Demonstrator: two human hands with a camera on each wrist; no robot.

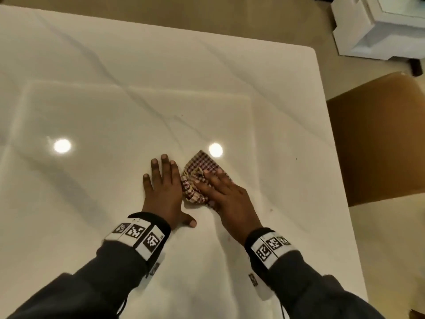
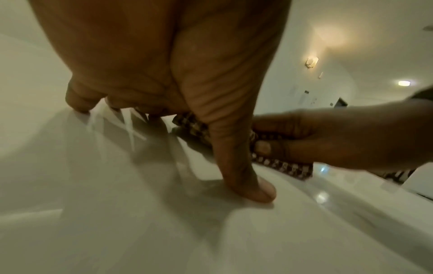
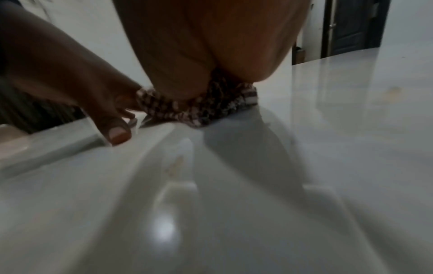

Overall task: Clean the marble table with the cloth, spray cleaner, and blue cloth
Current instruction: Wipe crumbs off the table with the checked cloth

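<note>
While the left hand (image 1: pixel 162 192) lies flat on the marble surface (image 1: pixel 115 100), its fingers (image 1: pixel 164 165) straight and released and its thumb splayed toward the person, the right hand (image 1: pixel 226 199) presses down on the bunched checked cloth (image 1: pixel 201 166) just beside it, fingers extended over the fabric rather than clenched. The cloth sits near the middle of the surface. Bare marble stretches far and left; the right edge lies near, with a tan chair (image 1: pixel 379 139) beyond it.
</note>
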